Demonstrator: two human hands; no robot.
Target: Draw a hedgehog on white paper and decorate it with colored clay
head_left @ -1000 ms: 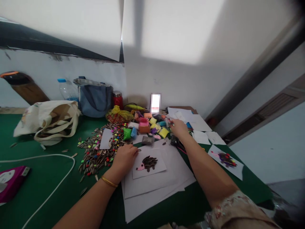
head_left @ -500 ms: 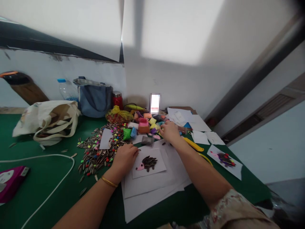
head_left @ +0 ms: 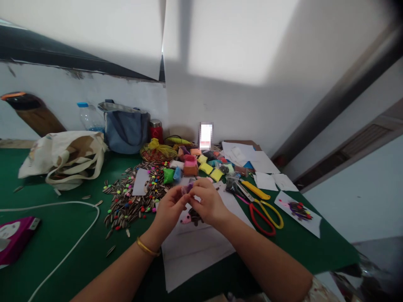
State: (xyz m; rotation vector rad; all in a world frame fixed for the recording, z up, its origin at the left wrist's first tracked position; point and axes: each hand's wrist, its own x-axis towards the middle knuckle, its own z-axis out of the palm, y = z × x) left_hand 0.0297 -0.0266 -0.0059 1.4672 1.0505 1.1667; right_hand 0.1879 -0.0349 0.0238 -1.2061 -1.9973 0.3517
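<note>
Between the fingertips of both hands is a small purple clay packet [head_left: 188,187] in clear wrapping, held above the papers. My left hand [head_left: 171,204] pinches it from the left, a gold bracelet on that wrist. From the right, my right hand [head_left: 206,203] grips it with bent fingers. Below them lies a card with a hedgehog picture [head_left: 186,219]: a pink clay face and a body of sunflower seeds, partly hidden by my right hand. White paper sheets [head_left: 195,260] are stacked under the card.
Sunflower seeds with coloured pom-poms [head_left: 132,205] are heaped left. Clay packets [head_left: 206,168] lie behind the hands. Red and yellow scissors [head_left: 262,218], a yellow cutter [head_left: 256,190] and a finished hedgehog card [head_left: 297,212] are right. A canvas bag [head_left: 63,155] and white cable [head_left: 72,241] are left.
My right hand has come back from the clay packets with the purple one. My left hand has left the card's edge and moved right to meet it. The scissors are now uncovered.
</note>
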